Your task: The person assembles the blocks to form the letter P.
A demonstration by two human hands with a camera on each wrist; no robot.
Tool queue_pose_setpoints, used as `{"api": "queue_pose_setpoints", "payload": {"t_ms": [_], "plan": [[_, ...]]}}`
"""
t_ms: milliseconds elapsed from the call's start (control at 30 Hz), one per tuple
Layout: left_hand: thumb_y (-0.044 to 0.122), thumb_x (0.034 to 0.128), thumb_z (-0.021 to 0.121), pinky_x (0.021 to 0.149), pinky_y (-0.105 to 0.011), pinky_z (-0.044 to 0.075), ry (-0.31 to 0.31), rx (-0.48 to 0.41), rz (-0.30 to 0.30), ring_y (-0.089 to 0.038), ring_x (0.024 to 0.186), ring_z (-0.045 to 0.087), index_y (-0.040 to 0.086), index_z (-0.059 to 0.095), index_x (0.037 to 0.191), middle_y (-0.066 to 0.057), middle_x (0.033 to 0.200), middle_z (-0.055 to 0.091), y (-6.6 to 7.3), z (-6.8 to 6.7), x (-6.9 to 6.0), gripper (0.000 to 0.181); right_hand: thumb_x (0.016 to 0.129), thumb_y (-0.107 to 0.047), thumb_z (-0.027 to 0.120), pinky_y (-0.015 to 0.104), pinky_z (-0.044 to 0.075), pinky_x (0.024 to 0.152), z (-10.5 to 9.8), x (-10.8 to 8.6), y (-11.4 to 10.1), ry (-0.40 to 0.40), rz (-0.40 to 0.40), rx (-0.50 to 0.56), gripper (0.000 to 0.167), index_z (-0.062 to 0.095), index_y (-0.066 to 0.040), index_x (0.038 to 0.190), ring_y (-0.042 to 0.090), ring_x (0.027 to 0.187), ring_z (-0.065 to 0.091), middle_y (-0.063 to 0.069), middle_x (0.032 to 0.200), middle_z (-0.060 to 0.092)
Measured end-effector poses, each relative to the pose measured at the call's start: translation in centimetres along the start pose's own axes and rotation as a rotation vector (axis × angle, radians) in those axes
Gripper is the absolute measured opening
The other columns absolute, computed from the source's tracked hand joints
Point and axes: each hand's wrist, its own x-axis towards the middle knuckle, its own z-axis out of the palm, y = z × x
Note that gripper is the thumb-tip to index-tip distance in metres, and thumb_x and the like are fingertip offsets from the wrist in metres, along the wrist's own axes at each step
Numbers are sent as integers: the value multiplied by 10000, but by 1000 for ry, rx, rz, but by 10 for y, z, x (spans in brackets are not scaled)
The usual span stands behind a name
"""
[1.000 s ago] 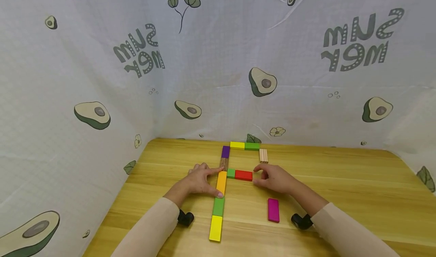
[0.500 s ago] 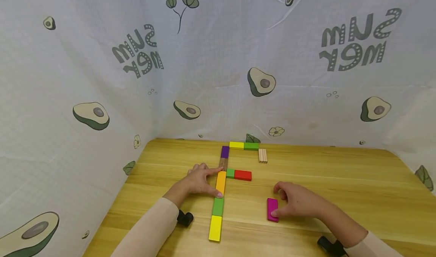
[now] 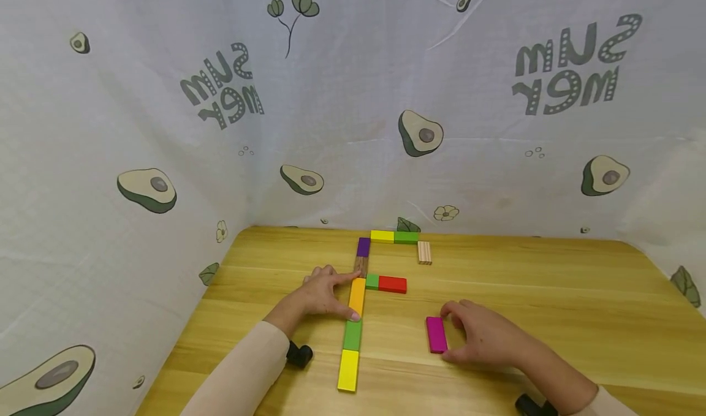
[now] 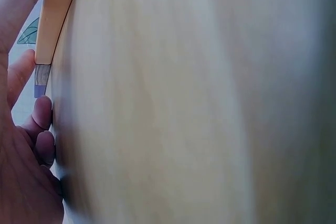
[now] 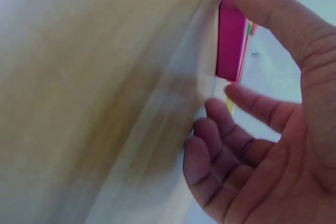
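Along the row of flat blocks my left hand (image 3: 322, 293) rests, thumb and index finger spread. Its index fingertip is by the joint of the brown block (image 3: 361, 265) and the orange block (image 3: 357, 296); the thumb tip is where orange meets a green block (image 3: 352, 335). The other fingers curl loosely on the table (image 4: 157, 103). My right hand (image 3: 485, 333) holds a magenta block (image 3: 436, 335) lengthwise, thumb at the near end and index finger at the far end. In the right wrist view the magenta block (image 5: 231, 40) lies low against the tabletop, the remaining fingers loosely curled.
A yellow block (image 3: 348, 371) ends the row nearest me; a purple block (image 3: 363, 247) is at its far end. Yellow (image 3: 382, 236) and green blocks (image 3: 406, 238) run along the back, beside a striped wooden block (image 3: 424, 253). A red block (image 3: 393, 284) adjoins a small green one (image 3: 372, 282).
My right hand has moved from the red block toward me to the magenta block, taken it by its ends and shifted it slightly left. The left hand has stayed put.
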Motion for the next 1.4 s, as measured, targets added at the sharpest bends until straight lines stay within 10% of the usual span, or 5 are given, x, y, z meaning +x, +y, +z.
{"api": "queue_pose_setpoints", "payload": {"t_ms": [733, 1400], "plan": [[663, 647, 881, 797, -365, 310, -11, -8, 10, -204, 985, 374, 502, 426, 1515, 1, 1087, 466, -1, -1, 1, 993, 844, -527, 784, 309, 454, 641, -7, 76, 7, 184, 182, 129, 701, 567, 38, 1195, 190, 740, 555, 68, 853, 625], [647, 653, 886, 828, -380, 331, -14, -3, 6, -206, 1000, 386, 505, 418, 1519, -5, 1107, 489, 0, -2, 1, 994, 839, -609, 753, 382, 489, 707, -7, 89, 6, 170, 232, 85, 820, 509, 6, 1322, 241, 835, 575, 101, 987, 665]]}}
